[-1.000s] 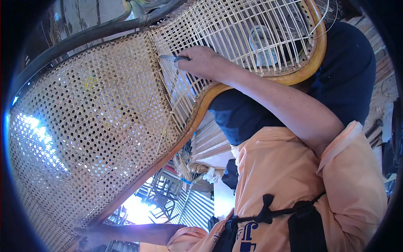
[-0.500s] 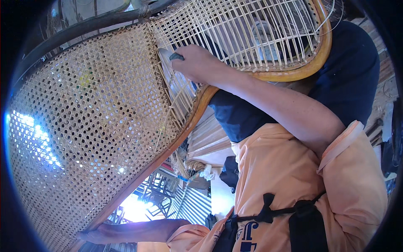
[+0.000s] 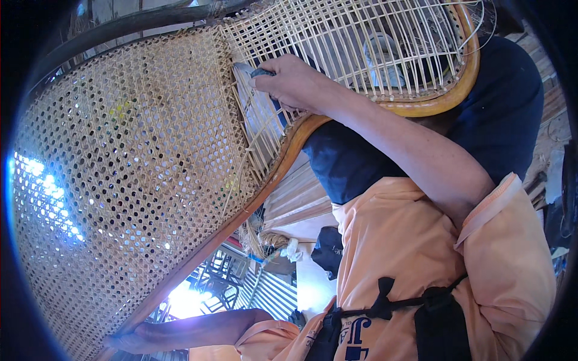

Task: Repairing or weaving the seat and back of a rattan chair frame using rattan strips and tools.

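Note:
A chair frame of orange-brown wood (image 3: 283, 159) lies tilted across my lap, with a woven cane panel (image 3: 144, 132) on its left part. Beyond the panel, at the upper right, a more open lattice of cane strands (image 3: 343, 36) is strung inside the curved frame. My right hand (image 3: 295, 84) is closed over the seam between the two parts, around a tool with a dark handle (image 3: 262, 73); its working end is hidden. Loose strands lie just below that hand. At the lower left, my left hand (image 3: 129, 340) is closed on the frame's lower rail, its fingers partly hidden.
A dark curved bar (image 3: 132, 23) runs behind the panel's top edge. Under the frame are wooden boards (image 3: 298, 201) and a bundle of fibre strands (image 3: 256, 237). Stacked metal frames (image 3: 220, 277) stand in bright light farther down. A loose strand curls off the top right corner.
The chair frame has shifted slightly to the right at its upper part. My right hand, with the tool, has moved a little up and right; my left hand has slid slightly left.

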Motion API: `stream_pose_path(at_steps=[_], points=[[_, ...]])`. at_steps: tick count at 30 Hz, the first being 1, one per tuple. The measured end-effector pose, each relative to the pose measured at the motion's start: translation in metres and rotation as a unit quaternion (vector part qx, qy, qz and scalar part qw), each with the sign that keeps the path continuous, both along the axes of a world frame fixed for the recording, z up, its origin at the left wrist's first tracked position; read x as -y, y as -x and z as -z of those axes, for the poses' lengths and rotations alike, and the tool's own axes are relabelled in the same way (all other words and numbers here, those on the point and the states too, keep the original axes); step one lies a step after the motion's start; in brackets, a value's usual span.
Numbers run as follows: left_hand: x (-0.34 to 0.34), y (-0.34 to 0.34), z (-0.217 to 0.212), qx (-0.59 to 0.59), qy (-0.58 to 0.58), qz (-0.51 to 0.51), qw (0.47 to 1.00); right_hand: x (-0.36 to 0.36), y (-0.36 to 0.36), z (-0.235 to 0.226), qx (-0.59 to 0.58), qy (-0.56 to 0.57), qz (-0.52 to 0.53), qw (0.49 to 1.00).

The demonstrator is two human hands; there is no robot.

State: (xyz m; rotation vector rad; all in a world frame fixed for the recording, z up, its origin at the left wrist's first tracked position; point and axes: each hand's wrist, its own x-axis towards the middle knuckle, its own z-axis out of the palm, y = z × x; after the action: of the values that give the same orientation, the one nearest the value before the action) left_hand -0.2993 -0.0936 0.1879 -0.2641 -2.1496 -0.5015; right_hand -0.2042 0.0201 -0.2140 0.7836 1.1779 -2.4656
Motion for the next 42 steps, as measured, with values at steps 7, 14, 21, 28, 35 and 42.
stream_pose_path(at_steps=[7, 14, 21, 28, 35, 42], points=[[0.013, 0.006, -0.007, -0.003, 0.026, 0.025, 0.999, -0.011, -0.005, -0.013, 0.036, 0.191, 0.048, 0.98], [0.023, 0.004, -0.019, -0.012, 0.052, 0.052, 0.997, -0.001, 0.001, -0.023, 0.039, 0.219, 0.071, 0.972], [0.04, 0.011, -0.017, -0.013, 0.077, 0.07, 0.995, 0.027, 0.007, -0.038, 0.072, 0.245, 0.16, 0.954], [0.046, 0.014, -0.018, -0.019, 0.126, 0.086, 0.988, 0.011, -0.012, -0.027, 0.023, -0.088, 0.037, 0.995], [0.051, 0.012, -0.018, -0.028, 0.171, 0.104, 0.979, 0.013, -0.019, -0.008, -0.034, -0.325, 0.019, 0.945], [0.051, 0.012, -0.021, -0.036, 0.218, 0.125, 0.967, -0.008, -0.017, -0.01, -0.054, -0.339, -0.083, 0.935]])
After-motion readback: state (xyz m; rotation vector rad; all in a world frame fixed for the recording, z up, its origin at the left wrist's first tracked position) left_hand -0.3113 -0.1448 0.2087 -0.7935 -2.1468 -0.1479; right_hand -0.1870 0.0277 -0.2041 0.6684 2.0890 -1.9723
